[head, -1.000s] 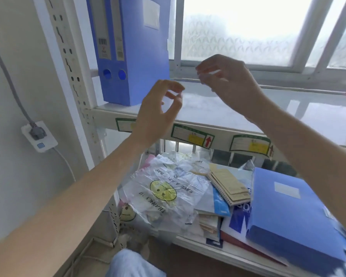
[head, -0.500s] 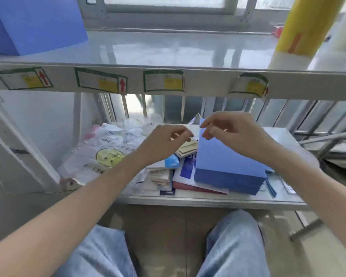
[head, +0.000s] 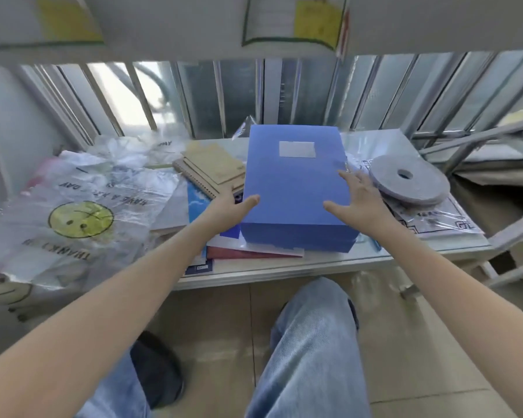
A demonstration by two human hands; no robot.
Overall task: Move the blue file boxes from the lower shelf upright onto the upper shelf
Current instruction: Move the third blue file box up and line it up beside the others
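Observation:
A blue file box point(head: 293, 182) with a pale label lies flat on a pile of books point(head: 254, 252) on the lower shelf point(head: 360, 260). My left hand point(head: 228, 208) clasps its near-left corner, thumb on top and fingers down the side. Spread flat, my right hand point(head: 363, 203) lies over the box's right edge with the thumb on the lid. The upper shelf's front rail point(head: 163, 28) with yellow stickers crosses the top of the view; its surface is hidden.
Left of the box lie brown spiral notebooks point(head: 212, 170) and a crumpled smiley-face plastic bag point(head: 79, 218). A grey disc point(head: 408, 182) on bagged papers sits just right of my right hand. Window bars stand behind the shelf. My jeans-clad knees are below.
Both hands dropped from the upper shelf to the lower one, then parted to either side of the flat blue box. The view tilted down and closer.

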